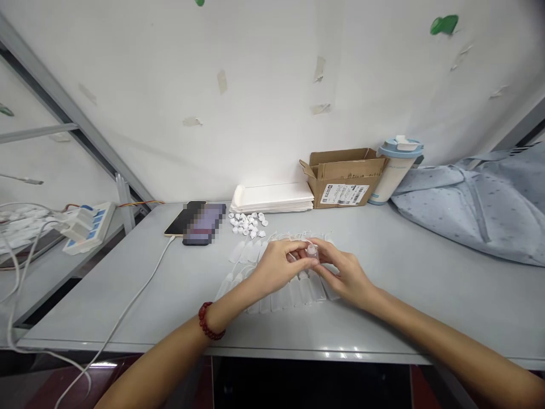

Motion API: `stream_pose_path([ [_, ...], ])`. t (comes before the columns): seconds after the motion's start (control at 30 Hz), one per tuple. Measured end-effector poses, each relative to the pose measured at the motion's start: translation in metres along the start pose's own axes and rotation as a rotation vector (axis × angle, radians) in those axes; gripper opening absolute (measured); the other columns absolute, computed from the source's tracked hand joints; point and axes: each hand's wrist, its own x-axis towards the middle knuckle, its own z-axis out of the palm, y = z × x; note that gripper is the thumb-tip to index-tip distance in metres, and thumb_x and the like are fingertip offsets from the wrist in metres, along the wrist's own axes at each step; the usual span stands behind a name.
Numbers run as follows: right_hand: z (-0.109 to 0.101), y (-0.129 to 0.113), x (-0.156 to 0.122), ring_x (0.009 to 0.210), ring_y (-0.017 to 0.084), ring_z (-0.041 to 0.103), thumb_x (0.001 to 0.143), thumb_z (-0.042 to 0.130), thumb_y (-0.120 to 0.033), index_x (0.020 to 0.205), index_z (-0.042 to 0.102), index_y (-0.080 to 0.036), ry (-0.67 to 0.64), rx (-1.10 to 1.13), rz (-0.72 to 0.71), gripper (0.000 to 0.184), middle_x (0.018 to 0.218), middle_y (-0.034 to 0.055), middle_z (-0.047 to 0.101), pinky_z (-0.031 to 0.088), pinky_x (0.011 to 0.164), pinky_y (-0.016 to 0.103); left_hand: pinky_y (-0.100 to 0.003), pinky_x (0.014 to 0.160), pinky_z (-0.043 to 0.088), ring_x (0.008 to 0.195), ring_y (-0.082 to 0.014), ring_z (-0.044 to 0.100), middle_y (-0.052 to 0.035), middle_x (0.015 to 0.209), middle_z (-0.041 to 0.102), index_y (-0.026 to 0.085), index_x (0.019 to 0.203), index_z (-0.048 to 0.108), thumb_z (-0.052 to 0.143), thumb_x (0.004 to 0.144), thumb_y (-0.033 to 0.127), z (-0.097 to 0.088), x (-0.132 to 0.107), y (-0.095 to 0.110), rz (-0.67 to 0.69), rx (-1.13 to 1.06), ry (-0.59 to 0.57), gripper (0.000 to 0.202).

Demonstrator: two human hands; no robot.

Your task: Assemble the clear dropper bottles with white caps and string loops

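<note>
Both my hands meet over the middle of the grey table [409,295]. My left hand [275,266] and my right hand [343,271] pinch a small clear plastic bottle [312,252] between their fingertips. Below them lie rows of several clear small bottles [298,289] flat on the table. A heap of small white caps [248,223] sits a little behind and left of my left hand. A red bead bracelet [207,321] circles my left wrist.
Two phones [196,222] lie at the back left, one on a white cable [131,307]. A stack of white trays [272,197], an open cardboard box [343,177] and a pale blue-lidded cup [395,169] line the wall. Blue cloth [472,199] covers the right. A power strip [87,226] sits left.
</note>
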Motion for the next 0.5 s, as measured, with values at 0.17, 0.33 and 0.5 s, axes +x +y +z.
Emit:
stream_pose_path([
  [0.17,-0.003,0.005,0.004,0.084,0.018,0.067,0.088,0.051,-0.024,0.123,0.047,-0.02,0.04,0.026,0.059,0.035,0.1,0.0064,0.066,0.057,0.078,0.034,-0.026,0.069,0.048,0.08,-0.0181,0.063,-0.0051,0.089,0.07,0.016,0.09,0.07,0.062,0.075,0.03,-0.04,0.012,-0.013,-0.028,0.233,-0.091,0.022],
  [0.33,-0.011,0.006,0.007,0.084,0.018,0.066,0.088,0.053,-0.025,0.123,0.05,-0.018,0.061,0.052,0.164,0.036,0.091,0.0046,0.068,0.056,0.075,0.034,-0.034,0.084,0.046,0.094,-0.0229,0.06,-0.0087,0.098,0.069,0.015,0.093,0.069,0.052,0.078,0.021,-0.075,0.026,-0.051,-0.041,0.661,0.214,0.024],
  [0.5,-0.012,0.005,0.009,0.081,0.019,0.066,0.087,0.053,-0.027,0.12,0.051,-0.016,0.044,0.052,0.201,0.035,0.087,0.0047,0.068,0.056,0.071,0.033,-0.039,0.09,0.042,0.099,-0.0266,0.055,-0.0092,0.098,0.067,0.016,0.095,0.07,0.052,0.077,0.023,-0.077,0.031,-0.072,-0.02,0.816,0.113,0.026],
])
